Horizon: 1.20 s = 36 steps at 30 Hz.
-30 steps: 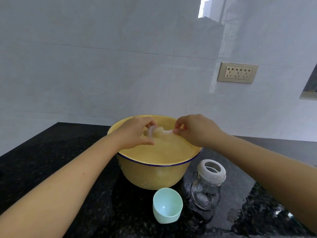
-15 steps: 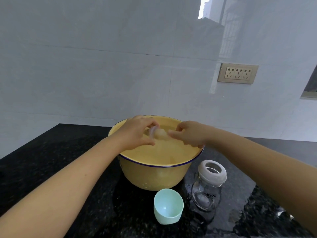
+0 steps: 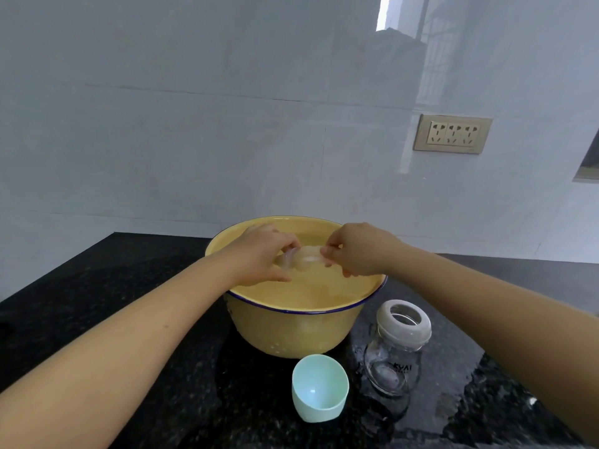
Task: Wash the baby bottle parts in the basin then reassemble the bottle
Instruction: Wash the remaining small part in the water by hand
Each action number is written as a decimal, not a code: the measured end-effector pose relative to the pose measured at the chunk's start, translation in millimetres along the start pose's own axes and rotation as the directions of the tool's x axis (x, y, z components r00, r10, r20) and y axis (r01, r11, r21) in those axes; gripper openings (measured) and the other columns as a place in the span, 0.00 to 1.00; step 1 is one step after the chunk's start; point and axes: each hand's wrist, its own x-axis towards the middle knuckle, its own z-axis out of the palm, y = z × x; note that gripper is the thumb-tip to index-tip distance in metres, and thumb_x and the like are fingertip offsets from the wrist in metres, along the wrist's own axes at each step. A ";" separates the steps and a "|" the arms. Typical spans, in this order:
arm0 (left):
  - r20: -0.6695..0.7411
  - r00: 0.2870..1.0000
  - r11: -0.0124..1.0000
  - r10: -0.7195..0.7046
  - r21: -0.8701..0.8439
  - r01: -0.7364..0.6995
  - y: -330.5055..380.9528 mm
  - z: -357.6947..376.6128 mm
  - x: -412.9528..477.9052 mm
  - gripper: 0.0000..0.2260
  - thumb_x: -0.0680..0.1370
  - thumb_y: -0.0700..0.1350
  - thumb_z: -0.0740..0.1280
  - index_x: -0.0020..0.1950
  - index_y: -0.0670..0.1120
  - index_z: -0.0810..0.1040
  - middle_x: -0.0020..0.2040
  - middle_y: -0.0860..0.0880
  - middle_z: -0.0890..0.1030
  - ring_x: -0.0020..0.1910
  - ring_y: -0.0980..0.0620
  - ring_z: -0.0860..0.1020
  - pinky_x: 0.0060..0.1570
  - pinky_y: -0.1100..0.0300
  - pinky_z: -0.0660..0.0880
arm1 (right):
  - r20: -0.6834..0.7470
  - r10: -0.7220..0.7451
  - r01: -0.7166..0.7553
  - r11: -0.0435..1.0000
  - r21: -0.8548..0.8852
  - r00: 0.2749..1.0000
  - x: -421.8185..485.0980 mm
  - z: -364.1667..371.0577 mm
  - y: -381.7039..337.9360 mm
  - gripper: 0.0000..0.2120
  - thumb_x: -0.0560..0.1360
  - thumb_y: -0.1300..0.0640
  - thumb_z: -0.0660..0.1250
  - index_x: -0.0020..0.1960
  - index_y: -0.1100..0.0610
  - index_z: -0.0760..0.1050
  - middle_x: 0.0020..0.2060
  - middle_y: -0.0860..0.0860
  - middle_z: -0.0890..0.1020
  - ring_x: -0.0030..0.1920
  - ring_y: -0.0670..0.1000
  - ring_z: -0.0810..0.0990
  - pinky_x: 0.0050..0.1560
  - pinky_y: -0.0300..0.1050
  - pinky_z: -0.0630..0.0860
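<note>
Over the water in the yellow basin point(image 3: 291, 328) I hold a clear silicone teat point(image 3: 304, 260) between both hands. My left hand point(image 3: 262, 254) grips its wide base from the left. Fingertips of my right hand point(image 3: 353, 249) pinch its tip end from the right. To the right of the basin a clear glass bottle point(image 3: 393, 361) stands upright on the counter, with a white screw ring point(image 3: 405, 324) on its neck. A mint-green cap point(image 3: 319, 387) lies in front of the basin with its opening facing up.
The black speckled counter point(image 3: 113, 312) is wet around the bottle and near its right front. A white tiled wall rises close behind the basin, with a socket plate point(image 3: 452, 133) at the upper right.
Both hands with the teat have sunk a little toward the water. My right hand's fingers have shifted along the teat's tip end. The bottle and cap have not moved.
</note>
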 end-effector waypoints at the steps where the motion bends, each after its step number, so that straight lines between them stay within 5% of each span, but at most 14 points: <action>1: 0.001 1.000 1.000 0.007 0.007 -0.007 0.4 0.3 0.0 0.16 0.72 0.51 0.71 0.58 0.55 0.74 0.52 0.56 0.74 0.55 0.54 0.70 0.53 0.60 0.67 | 0.029 0.019 -0.020 0.999 0.026 0.999 2.7 1.4 -1.3 0.17 0.80 0.49 0.54 0.40 0.52 0.78 0.26 0.46 0.77 0.29 0.45 0.74 0.46 0.45 0.75; 3: 0.013 1.000 0.999 0.016 0.030 -0.016 0.5 0.9 0.4 0.16 0.72 0.50 0.70 0.59 0.54 0.74 0.54 0.55 0.75 0.56 0.53 0.70 0.52 0.61 0.65 | 0.077 0.037 -0.038 0.999 0.015 0.996 6.3 2.4 -7.8 0.17 0.80 0.52 0.54 0.41 0.52 0.79 0.28 0.46 0.75 0.30 0.47 0.73 0.41 0.44 0.73; 7: 0.076 0.997 0.994 0.014 0.104 -0.022 1.8 1.5 1.1 0.19 0.73 0.51 0.70 0.63 0.55 0.73 0.57 0.54 0.73 0.59 0.53 0.69 0.59 0.59 0.65 | 0.212 0.098 -0.094 0.995 -0.027 0.972 9.7 0.9 -19.4 0.16 0.82 0.60 0.52 0.58 0.57 0.79 0.30 0.48 0.67 0.28 0.49 0.67 0.28 0.37 0.64; 9: 0.095 0.995 0.988 0.013 0.151 -0.027 1.7 2.2 1.2 0.19 0.73 0.52 0.70 0.63 0.56 0.73 0.57 0.55 0.71 0.59 0.51 0.68 0.62 0.56 0.66 | 0.328 0.113 -0.108 0.994 -0.033 0.938 14.0 -2.2 -15.8 0.17 0.81 0.63 0.50 0.58 0.60 0.78 0.28 0.51 0.64 0.24 0.49 0.60 0.19 0.34 0.60; 13: 0.132 0.991 0.965 0.013 0.257 -0.047 1.6 2.8 1.5 0.17 0.74 0.55 0.68 0.62 0.58 0.71 0.58 0.52 0.72 0.59 0.48 0.70 0.60 0.56 0.66 | 0.452 0.111 -0.093 0.994 -0.062 0.885 18.2 -1.0 -14.5 0.18 0.82 0.62 0.48 0.45 0.56 0.76 0.27 0.51 0.59 0.23 0.48 0.54 0.19 0.30 0.54; 17: 0.229 0.973 0.954 -0.023 0.296 -0.047 5.5 1.2 0.5 0.15 0.78 0.51 0.63 0.64 0.56 0.70 0.59 0.52 0.76 0.61 0.49 0.71 0.55 0.57 0.64 | 0.423 0.059 0.014 0.986 -0.167 0.904 15.2 4.9 -21.8 0.15 0.82 0.60 0.50 0.47 0.58 0.75 0.29 0.51 0.64 0.24 0.49 0.60 0.20 0.36 0.59; 22: 0.315 0.942 0.948 -0.115 0.317 0.010 7.1 -0.2 2.5 0.14 0.78 0.47 0.59 0.64 0.55 0.71 0.60 0.51 0.77 0.57 0.48 0.74 0.48 0.57 0.66 | 0.284 -0.011 0.103 0.944 -0.312 0.959 12.4 9.0 -30.0 0.15 0.82 0.58 0.54 0.65 0.55 0.72 0.41 0.54 0.73 0.40 0.53 0.72 0.41 0.44 0.67; 26: 0.398 0.894 0.927 -0.205 0.372 0.047 3.6 1.4 2.0 0.15 0.80 0.43 0.57 0.66 0.50 0.71 0.61 0.50 0.76 0.57 0.47 0.74 0.49 0.58 0.69 | 0.191 -0.009 0.086 0.913 -0.398 0.982 2.3 -8.6 -15.7 0.18 0.80 0.45 0.55 0.48 0.52 0.81 0.41 0.49 0.77 0.47 0.53 0.76 0.44 0.45 0.68; 29: 0.436 0.865 0.948 -0.250 0.292 0.127 0.3 3.4 3.6 0.18 0.78 0.40 0.59 0.69 0.47 0.69 0.61 0.47 0.76 0.57 0.47 0.75 0.55 0.56 0.73 | 0.020 -0.005 0.014 0.886 -0.463 1.000 -2.1 -16.3 -1.3 0.21 0.79 0.40 0.55 0.51 0.54 0.79 0.46 0.50 0.77 0.51 0.54 0.77 0.44 0.45 0.70; 32: 0.419 0.882 0.977 -0.214 0.095 0.192 2.1 3.6 4.9 0.22 0.78 0.43 0.61 0.72 0.46 0.64 0.61 0.47 0.75 0.56 0.48 0.74 0.59 0.55 0.72 | 0.004 0.018 -0.015 0.900 -0.436 1.000 -2.2 -2.3 0.5 0.17 0.80 0.46 0.56 0.54 0.57 0.77 0.51 0.53 0.78 0.53 0.56 0.77 0.45 0.44 0.69; 36: 0.373 0.889 0.954 -0.266 -0.031 0.299 -2.7 3.1 5.6 0.28 0.75 0.47 0.68 0.72 0.44 0.62 0.51 0.49 0.76 0.51 0.50 0.75 0.54 0.55 0.74 | 0.011 0.014 -0.010 0.965 -0.260 1.000 1.7 18.7 -10.8 0.10 0.78 0.58 0.56 0.44 0.59 0.74 0.43 0.54 0.78 0.41 0.55 0.74 0.40 0.44 0.69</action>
